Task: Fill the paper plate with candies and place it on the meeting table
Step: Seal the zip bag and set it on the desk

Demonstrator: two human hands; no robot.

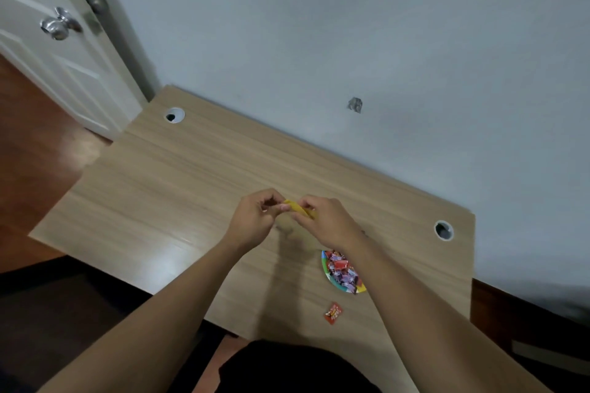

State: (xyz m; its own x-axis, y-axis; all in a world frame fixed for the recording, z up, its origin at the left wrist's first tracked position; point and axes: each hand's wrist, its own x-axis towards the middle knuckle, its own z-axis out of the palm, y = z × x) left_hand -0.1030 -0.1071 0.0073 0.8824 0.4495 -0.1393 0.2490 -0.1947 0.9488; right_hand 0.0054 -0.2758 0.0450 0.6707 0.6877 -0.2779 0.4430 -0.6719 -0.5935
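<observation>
Step in hand: likely still filling. Yellow wrapper (300, 209) pinched between left hand (255, 220) and right hand (329, 223), both grips clenched on its ends, raised over counter (159, 201). Paper plate (327, 274) heaped with candies (343, 271), below right grip, half hidden by forearm. Red candy packet (333, 313) loose beside plate, nearer body. Next: probably opening or emptying wrapper, needing opposed pull. Forearms extended, converging, wrists bent inward.

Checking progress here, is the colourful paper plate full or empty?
Holding candies: the colourful paper plate shows a heap of wrapped candies; the right forearm hides its far side.
</observation>
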